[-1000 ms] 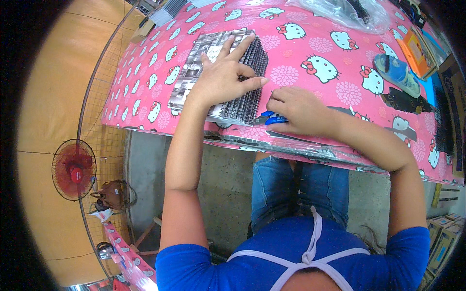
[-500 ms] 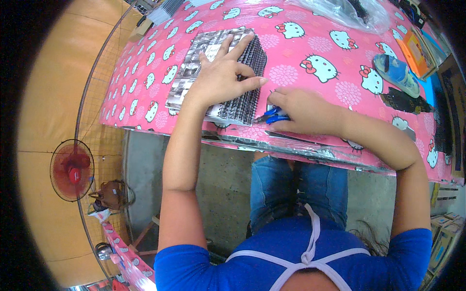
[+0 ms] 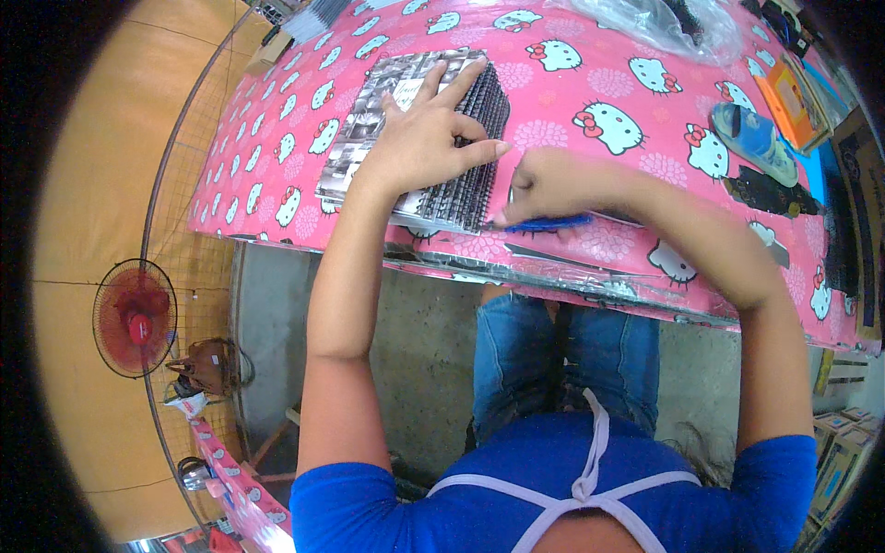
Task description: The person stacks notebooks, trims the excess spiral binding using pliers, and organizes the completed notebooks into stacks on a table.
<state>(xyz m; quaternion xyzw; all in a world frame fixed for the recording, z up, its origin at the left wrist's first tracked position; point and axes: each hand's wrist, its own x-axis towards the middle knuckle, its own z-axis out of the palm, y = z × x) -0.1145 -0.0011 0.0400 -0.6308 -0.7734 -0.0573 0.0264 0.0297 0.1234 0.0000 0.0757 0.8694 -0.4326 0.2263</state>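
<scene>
A stack of spiral-bound notebooks (image 3: 355, 152) with black-and-white picture covers lies near the table's front edge, its dark wire bindings (image 3: 475, 166) toward the right. My left hand (image 3: 419, 138) rests flat on top with its fingers spread, the thumb reaching over the bindings. Close to the stack's near right corner, my right hand (image 3: 544, 189) is closed and turned down, fingertips by the lowest binding's end. Blue-handled pliers (image 3: 558, 223) show under its curled fingers, the handles pointing right; the jaws are hidden. Motion smears this hand a little.
A pink cartoon-print cover (image 3: 599, 184) spreads over the table. Clear plastic wrap (image 3: 645, 28) lies at the far side. To the right are a blue slipper-like item (image 3: 751, 138), a dark scrap (image 3: 770, 191) and an orange booklet (image 3: 788, 101). A fan (image 3: 136, 318) stands left.
My right hand has turned over, fingers now downward, and the pliers have swung so their handles point right. My left hand stays on the stack, almost unmoved.
</scene>
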